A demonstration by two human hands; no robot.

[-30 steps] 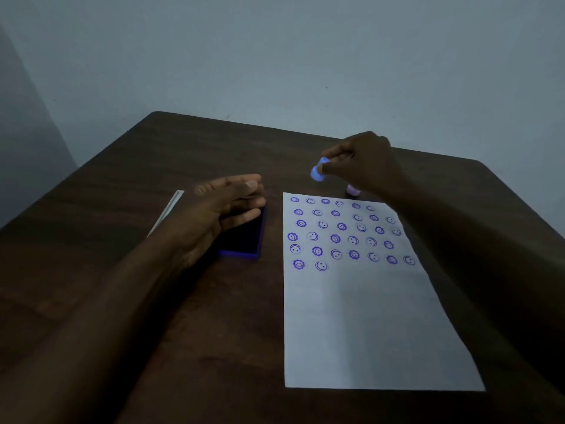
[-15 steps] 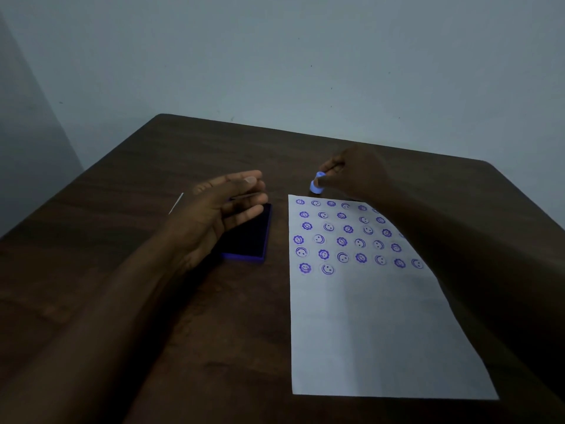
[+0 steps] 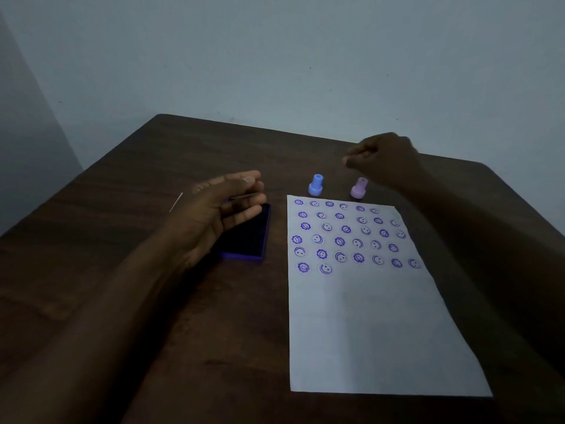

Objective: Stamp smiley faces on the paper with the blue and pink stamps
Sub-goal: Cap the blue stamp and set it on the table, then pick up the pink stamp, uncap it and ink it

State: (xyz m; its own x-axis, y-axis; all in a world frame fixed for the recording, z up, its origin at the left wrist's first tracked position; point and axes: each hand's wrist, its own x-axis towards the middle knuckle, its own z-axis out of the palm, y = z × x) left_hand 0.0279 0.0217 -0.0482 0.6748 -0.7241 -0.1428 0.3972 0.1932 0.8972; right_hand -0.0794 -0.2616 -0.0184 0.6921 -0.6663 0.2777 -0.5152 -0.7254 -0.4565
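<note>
Pink stamp (image 3: 358, 188) stands upright by the paper's (image 3: 373, 332) far edge, just under my right hand (image 3: 382, 160), loosely curled, empty; left hand (image 3: 220, 209) open, empty, nearer the blue stamp (image 3: 316, 185).

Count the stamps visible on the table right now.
2. The blue stamp stands upright just beyond the paper's far edge; the pink stamp stands to its right, below the right hand. Neither is held.
</note>
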